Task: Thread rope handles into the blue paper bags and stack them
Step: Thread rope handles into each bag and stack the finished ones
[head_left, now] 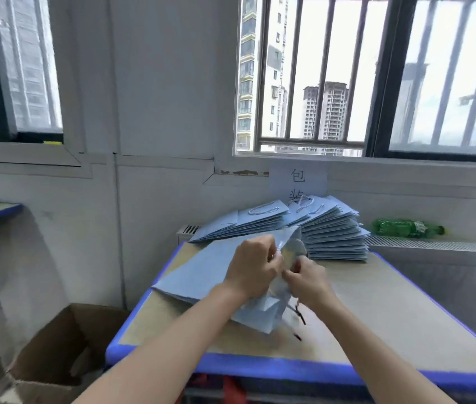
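Holding the blue paper bag tilted, mouth away from you, your left hand is gripping its top edge. Your right hand, nearer the holes, is pinching the rope handle just beside that edge.

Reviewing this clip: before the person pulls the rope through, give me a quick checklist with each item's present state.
1. Left hand grips the bag's top edge: ok.
2. Right hand pinches at the bag's mouth: ok; whether it holds rope, cannot tell.
3. Blue bag rests on the table: ok.
4. Rope end through the hole: cannot tell, hands cover it.
5. Stack of finished bags is within reach behind the hands: ok, though fanned out.
6. Green bottle lies clear of the work: ok.
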Demonstrator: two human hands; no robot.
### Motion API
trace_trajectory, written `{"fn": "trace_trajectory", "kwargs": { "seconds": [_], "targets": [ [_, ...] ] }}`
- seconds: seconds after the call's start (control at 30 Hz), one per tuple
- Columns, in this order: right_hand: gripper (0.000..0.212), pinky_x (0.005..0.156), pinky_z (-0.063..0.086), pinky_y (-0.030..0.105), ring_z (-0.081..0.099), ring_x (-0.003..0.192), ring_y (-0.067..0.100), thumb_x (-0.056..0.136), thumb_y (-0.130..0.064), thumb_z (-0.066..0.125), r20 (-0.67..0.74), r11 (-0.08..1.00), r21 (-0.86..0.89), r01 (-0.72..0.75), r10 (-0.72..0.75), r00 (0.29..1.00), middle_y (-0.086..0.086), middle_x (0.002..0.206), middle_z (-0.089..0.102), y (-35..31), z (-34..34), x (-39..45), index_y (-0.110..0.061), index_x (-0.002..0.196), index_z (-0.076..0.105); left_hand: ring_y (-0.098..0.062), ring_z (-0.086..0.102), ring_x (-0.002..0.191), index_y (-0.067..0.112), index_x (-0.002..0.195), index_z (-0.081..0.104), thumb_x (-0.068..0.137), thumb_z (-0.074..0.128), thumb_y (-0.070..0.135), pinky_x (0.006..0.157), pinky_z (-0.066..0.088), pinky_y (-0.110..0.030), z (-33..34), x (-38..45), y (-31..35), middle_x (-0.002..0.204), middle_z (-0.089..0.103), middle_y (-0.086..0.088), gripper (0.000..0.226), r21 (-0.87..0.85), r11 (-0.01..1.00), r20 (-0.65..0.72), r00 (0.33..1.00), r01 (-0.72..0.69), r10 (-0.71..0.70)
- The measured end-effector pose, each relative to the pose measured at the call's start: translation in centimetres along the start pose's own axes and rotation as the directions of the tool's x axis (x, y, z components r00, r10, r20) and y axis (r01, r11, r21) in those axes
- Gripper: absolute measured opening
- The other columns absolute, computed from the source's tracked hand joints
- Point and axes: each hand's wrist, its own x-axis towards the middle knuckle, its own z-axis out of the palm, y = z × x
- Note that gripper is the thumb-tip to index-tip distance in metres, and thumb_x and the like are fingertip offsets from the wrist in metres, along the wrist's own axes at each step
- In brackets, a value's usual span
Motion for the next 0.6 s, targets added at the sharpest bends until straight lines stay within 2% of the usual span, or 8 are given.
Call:
{"fn": "trace_trajectory", "kwargs": {
  "seconds": [0.07, 0.13, 0.3, 0.4, 0.47, 0.53, 0.57, 0.6],
  "targets": [
    [0.014, 0.054, 0.035, 0.021, 0.048, 0.072, 0.022, 0.083, -0.013, 0.057, -0.140, 0.991, 0.125, 0.038, -0.020, 0.990, 0.001, 0.070, 0.051, -1.7, -2.2, -0.1, -0.013, 0.075, 0.045, -0.019, 0.048, 0.057, 0.006, 0.069, 0.054, 0.086, 0.058, 0.013, 0.057, 0.035, -0.028, -1.7, 1.2, 1.3, 0.060, 0.052, -0.001, 0.019, -0.086, 0.996, -0.092, 0.995, 0.029, -0.037],
    [0.014, 0.059, 0.039, 0.026, 0.051, 0.073, 0.025, 0.082, -0.016, 0.059, -0.200, 0.974, 0.219, 0.060, -0.015, 0.980, 0.003, 0.072, 0.053, -3.9, -4.5, 0.2, -0.011, 0.077, 0.047, -0.009, 0.045, 0.050, 0.009, 0.066, 0.054, 0.085, 0.060, 0.011, 0.052, 0.035, -0.019, -3.8, 2.8, 2.6, 0.054, 0.049, 0.005, 0.020, -0.189, 0.980, -0.177, 0.980, 0.055, -0.089],
    [0.026, 0.050, 0.043, 0.026, 0.052, 0.056, 0.016, 0.092, -0.034, 0.053, 0.105, 0.850, 0.512, -0.125, 0.083, 0.991, 0.004, 0.076, 0.052, -10.3, -9.6, 0.8, -0.008, 0.092, 0.051, -0.004, 0.041, 0.048, 0.010, 0.067, 0.057, 0.085, 0.061, 0.010, 0.048, 0.033, -0.017, -8.3, 6.0, 4.7, 0.053, 0.049, 0.005, 0.018, -0.395, 0.915, -0.280, 0.938, 0.083, -0.206],
    [0.018, 0.047, 0.042, 0.022, 0.053, 0.051, 0.015, 0.093, -0.023, 0.052, 0.146, 0.827, 0.561, -0.050, -0.039, 0.989, 0.003, 0.065, 0.052, -12.5, -11.2, 1.1, -0.007, 0.085, 0.053, -0.006, 0.040, 0.049, 0.008, 0.070, 0.055, 0.086, 0.062, 0.010, 0.045, 0.031, -0.014, -9.7, 7.2, 5.0, 0.057, 0.047, 0.000, 0.017, -0.514, 0.843, -0.208, 0.930, 0.159, -0.302],
    [0.022, 0.045, 0.042, 0.021, 0.049, 0.044, 0.013, 0.092, -0.014, 0.052, 0.107, 0.815, 0.579, -0.007, -0.067, 0.992, 0.000, 0.049, 0.049, -13.0, -11.8, 1.6, -0.008, 0.071, 0.050, -0.011, 0.044, 0.052, 0.007, 0.076, 0.057, 0.088, 0.061, 0.010, 0.047, 0.036, -0.017, -10.6, 7.9, 4.5, 0.060, 0.049, -0.002, 0.014, -0.674, 0.697, -0.070, 0.919, 0.244, -0.389],
    [0.028, 0.041, 0.038, 0.021, 0.042, 0.038, 0.011, 0.092, -0.012, 0.054, 0.069, 0.829, 0.559, 0.000, -0.047, 0.996, 0.000, 0.046, 0.044, -12.7, -12.1, 2.2, -0.008, 0.066, 0.045, -0.007, 0.043, 0.044, 0.006, 0.078, 0.056, 0.091, 0.057, 0.006, 0.039, 0.037, -0.017, -11.3, 8.5, 2.8, 0.053, 0.047, 0.002, 0.014, -0.811, 0.521, -0.004, 0.887, 0.267, -0.461],
    [0.028, 0.038, 0.035, 0.020, 0.039, 0.035, 0.009, 0.092, -0.012, 0.055, 0.048, 0.843, 0.538, 0.002, -0.033, 0.998, 0.001, 0.049, 0.042, -12.3, -12.3, 2.6, -0.008, 0.067, 0.044, -0.007, 0.041, 0.040, 0.008, 0.075, 0.053, 0.092, 0.055, 0.005, 0.036, 0.035, -0.017, -11.6, 8.7, 1.4, 0.052, 0.045, 0.002, 0.018, -0.809, 0.516, -0.026, 0.860, 0.281, -0.509],
    [0.026, 0.037, 0.033, 0.019, 0.038, 0.034, 0.009, 0.092, -0.012, 0.056, 0.027, 0.847, 0.531, 0.000, -0.017, 0.999, 0.002, 0.051, 0.041, -11.7, -12.3, 3.0, -0.007, 0.069, 0.044, -0.009, 0.041, 0.040, 0.010, 0.072, 0.050, 0.093, 0.054, 0.006, 0.036, 0.036, -0.018, -11.8, 8.8, -0.2, 0.054, 0.044, 0.000, 0.022, -0.735, 0.594, -0.079, 0.829, 0.327, -0.554]
  ]
}}
